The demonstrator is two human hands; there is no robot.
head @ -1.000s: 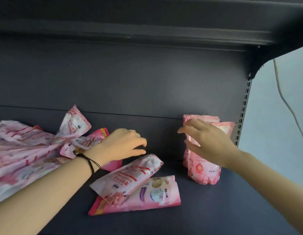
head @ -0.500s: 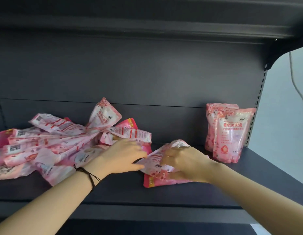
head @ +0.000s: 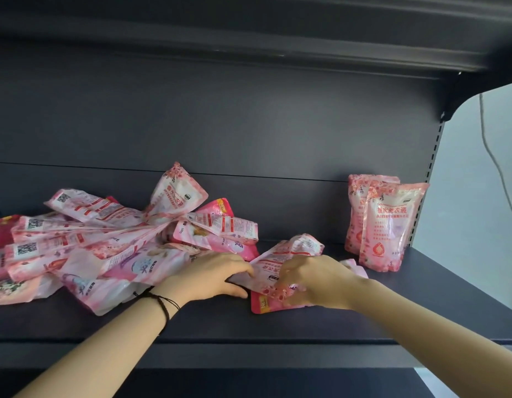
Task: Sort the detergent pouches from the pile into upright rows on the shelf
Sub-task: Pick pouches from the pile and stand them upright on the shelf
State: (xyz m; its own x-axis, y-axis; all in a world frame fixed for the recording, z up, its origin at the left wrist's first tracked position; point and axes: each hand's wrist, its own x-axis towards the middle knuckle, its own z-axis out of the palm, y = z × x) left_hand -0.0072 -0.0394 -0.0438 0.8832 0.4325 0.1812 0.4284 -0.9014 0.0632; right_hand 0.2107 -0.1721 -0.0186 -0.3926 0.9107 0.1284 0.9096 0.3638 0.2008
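Barely begun, I'd say: only two upright pouches [head: 384,225] stand at the right end of the shelf [head: 306,326], one behind the other. The pile [head: 105,242] on the left lies flat and jumbled. Between them, the left hand [head: 217,278] pinches the edge of a flat pouch [head: 286,259] and the right hand [head: 318,278] curls its fingers onto it. A second pouch [head: 263,305] lies beneath.

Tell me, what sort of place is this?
Probably a shop aisle or stockroom: a dark grey metal display shelf with a slotted upright post, a loose pile of pink plastic detergent pouches, and two pink pouches standing upright at its right end.
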